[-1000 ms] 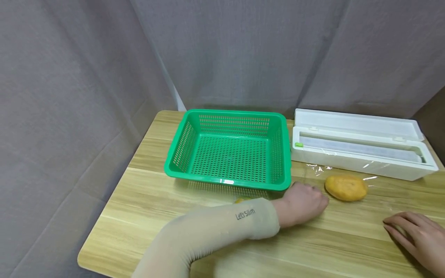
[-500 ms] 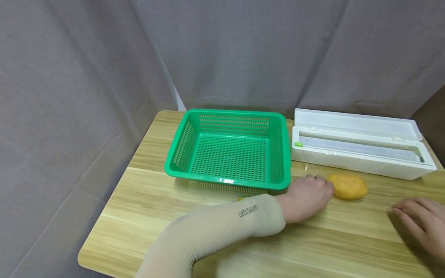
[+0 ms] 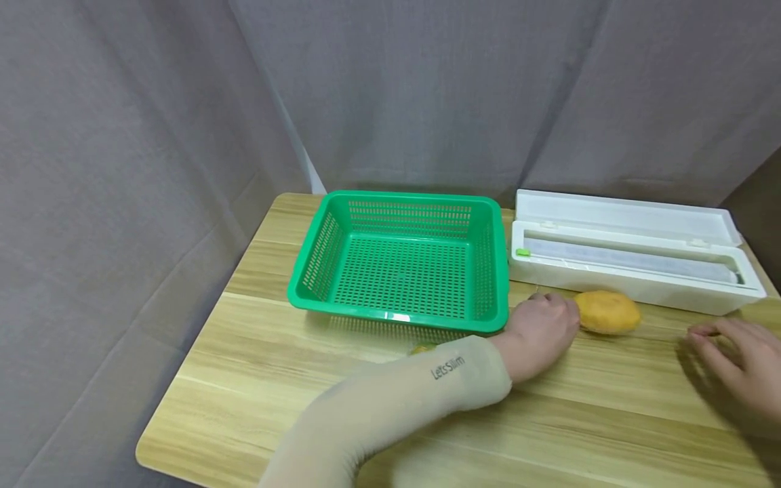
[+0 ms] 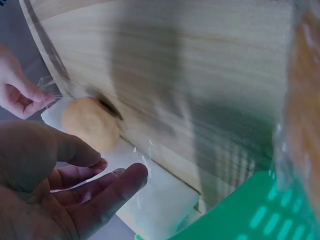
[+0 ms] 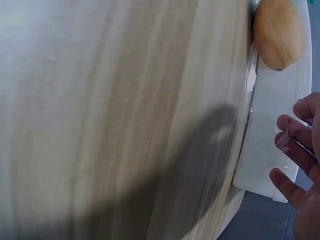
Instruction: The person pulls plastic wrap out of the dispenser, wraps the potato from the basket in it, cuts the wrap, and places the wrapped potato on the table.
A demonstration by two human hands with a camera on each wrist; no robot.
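A yellow mango (image 3: 608,312) lies on clear cling film just in front of a white film dispenser (image 3: 616,276). My left hand (image 3: 543,335) is at the mango's left side, its thumb and fingers pinching the film's edge. On the other side, some way off, my right hand (image 3: 741,366) pinches film too; a crumpled bit of cling film (image 5: 286,138) shows between its fingers in the right wrist view. Mostly hidden by the left sleeve is a second yellow fruit (image 3: 423,348); the left wrist view has a film-covered orange fruit (image 4: 306,110) at its right edge.
The dispenser's lid (image 3: 628,217) is up, with a film roll (image 3: 631,261) inside. Left of it stands a green plastic basket (image 3: 403,271) with nothing in it. A grey curtain (image 3: 427,95) hangs behind the wooden table (image 3: 244,379).
The mango has shifted away from me, closer to the dispenser. My left hand has moved slightly right and away from me; the right hand has moved a little right and away.
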